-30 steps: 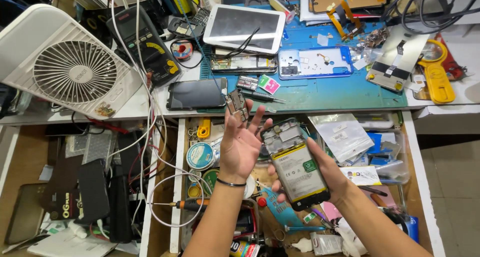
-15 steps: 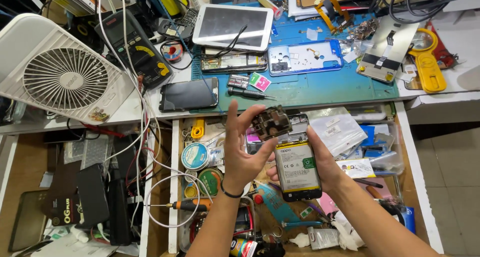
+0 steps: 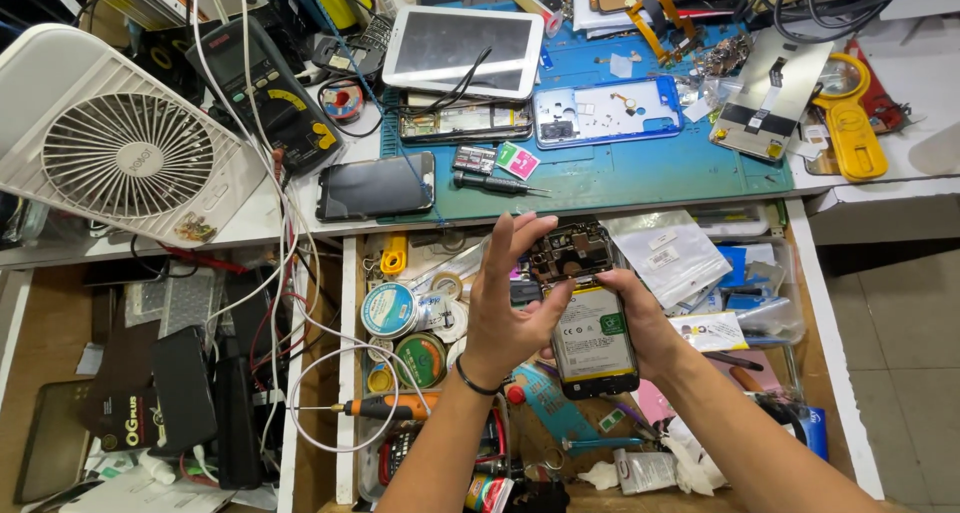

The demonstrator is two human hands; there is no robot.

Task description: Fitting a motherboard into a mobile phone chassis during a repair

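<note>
The right hand (image 3: 640, 318) holds an opened phone (image 3: 592, 328) from underneath, over an open drawer (image 3: 700, 413) in front of the worktop (image 3: 640, 178). Its grip is closed around the phone's right edge and back, with the thumb lying along the side; the fingers behind are hidden by the phone itself. The phone's back cover is off, so the battery and the dark circuit board at the top are bare.

The left hand (image 3: 510, 308) is beside the phone with its fingers spread and mostly straight. Its thumb tip touches the phone just where board meets battery, and the fingertips reach up by the board's upper left corner. It looks like a loose, open grip rather than a clamp, though the contact behind the fingers is hard to make out.

A black wristband sits on the left wrist. The drawer is packed with tape rolls (image 3: 388, 308), plastic bags (image 3: 665, 253) and an orange-handled screwdriver (image 3: 385, 406); both forearms cover part of its contents.

On the green mat lie a dark phone (image 3: 375, 186), a blue phone frame (image 3: 605, 111) and a white tablet (image 3: 463, 48). A white fan (image 3: 125, 153) stands at the left.
</note>
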